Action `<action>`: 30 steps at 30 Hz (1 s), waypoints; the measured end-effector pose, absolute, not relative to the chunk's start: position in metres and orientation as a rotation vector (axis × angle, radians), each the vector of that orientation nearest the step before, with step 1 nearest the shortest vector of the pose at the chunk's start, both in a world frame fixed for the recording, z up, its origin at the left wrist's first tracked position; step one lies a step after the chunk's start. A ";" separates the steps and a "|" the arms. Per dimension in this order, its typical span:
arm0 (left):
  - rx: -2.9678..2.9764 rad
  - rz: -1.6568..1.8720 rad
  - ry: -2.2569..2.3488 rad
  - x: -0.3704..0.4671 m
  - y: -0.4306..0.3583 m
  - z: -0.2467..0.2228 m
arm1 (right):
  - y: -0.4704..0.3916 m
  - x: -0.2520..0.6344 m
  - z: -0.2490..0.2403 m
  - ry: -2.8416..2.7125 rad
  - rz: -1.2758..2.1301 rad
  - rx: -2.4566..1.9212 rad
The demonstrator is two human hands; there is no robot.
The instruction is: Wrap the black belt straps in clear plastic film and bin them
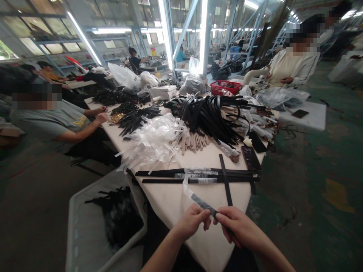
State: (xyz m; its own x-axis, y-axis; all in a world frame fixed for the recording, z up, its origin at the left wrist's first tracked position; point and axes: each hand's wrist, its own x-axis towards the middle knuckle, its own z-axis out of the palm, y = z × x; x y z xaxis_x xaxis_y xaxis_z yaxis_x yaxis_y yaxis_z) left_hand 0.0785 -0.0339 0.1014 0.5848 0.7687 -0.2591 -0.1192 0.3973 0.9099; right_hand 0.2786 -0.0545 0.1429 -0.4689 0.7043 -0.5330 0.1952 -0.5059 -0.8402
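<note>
My right hand (236,226) is closed around a black strap (216,214) close to the table's near end. A thin translucent plastic sleeve (198,200) covers the strap's far end and runs on past it, limp and pale. At the sleeve's lower part, my left hand (195,221) pinches it between thumb and fingers, just left of the right hand. Beyond the hands lie several black straps (159,181) side by side, with clear sleeves (202,174) around their middles. One single black strap (225,179) crosses them at an angle.
White plastic sleeves (159,141) are heaped on the table (167,200), beside a large bundle of black straps (207,113). A phone (251,158) lies at the right edge. Lower left stands a white bin (82,215) holding black pieces. Co-workers sit left (70,121) and right (292,71).
</note>
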 end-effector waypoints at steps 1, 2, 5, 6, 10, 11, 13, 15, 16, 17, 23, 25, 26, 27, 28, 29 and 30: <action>0.989 0.630 0.737 0.081 -0.037 0.100 | -0.055 0.278 0.144 -1.336 2.016 -1.356; 0.967 0.643 0.729 0.083 -0.038 0.098 | -0.056 0.279 0.144 -1.362 1.981 -1.343; 0.919 0.740 0.808 0.081 -0.037 0.092 | -0.064 0.289 0.142 -1.460 1.876 -1.362; 0.918 0.758 0.843 0.080 -0.036 0.092 | -0.066 0.292 0.140 -1.498 1.849 -1.403; 0.982 0.675 0.825 0.082 -0.035 0.097 | -0.070 0.292 0.138 -1.587 1.719 -1.576; 1.004 0.647 0.795 0.084 -0.036 0.100 | -0.069 0.291 0.139 -1.588 1.726 -1.562; 1.030 0.627 0.763 0.086 -0.035 0.106 | -0.068 0.292 0.145 -1.597 1.756 -1.481; 1.035 0.655 0.789 0.085 -0.033 0.110 | -0.069 0.296 0.151 -1.635 1.753 -1.434; 1.034 0.672 0.812 0.085 -0.032 0.111 | -0.070 0.299 0.152 -1.652 1.737 -1.445; 1.033 0.678 0.824 0.085 -0.032 0.111 | -0.071 0.302 0.153 -1.659 1.726 -1.477; 1.031 0.586 0.726 0.095 -0.036 0.105 | -0.073 0.302 0.147 -1.649 1.741 -1.497; 1.020 0.630 0.777 0.092 -0.034 0.106 | -0.075 0.306 0.145 -1.704 1.697 -1.475; 1.014 0.654 0.804 0.090 -0.033 0.106 | -0.076 0.308 0.144 -1.710 1.698 -1.489; 1.013 0.672 0.819 0.087 -0.031 0.107 | -0.078 0.309 0.142 -1.696 1.719 -1.515; 1.015 0.677 0.817 0.086 -0.030 0.108 | -0.079 0.310 0.140 -1.666 1.753 -1.544; 1.019 0.667 0.799 0.085 -0.030 0.109 | -0.079 0.309 0.138 -1.628 1.785 -1.564; 1.023 0.645 0.768 0.086 -0.030 0.109 | -0.079 0.307 0.136 -1.597 1.800 -1.566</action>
State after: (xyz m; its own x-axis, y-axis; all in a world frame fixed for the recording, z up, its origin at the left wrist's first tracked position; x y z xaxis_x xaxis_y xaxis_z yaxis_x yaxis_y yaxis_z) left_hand 0.0862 -0.0300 0.1091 0.5778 0.7758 -0.2534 -0.1158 0.3853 0.9155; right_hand 0.3072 -0.0793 0.1360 -0.3794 0.7633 -0.5230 0.4280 -0.3563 -0.8306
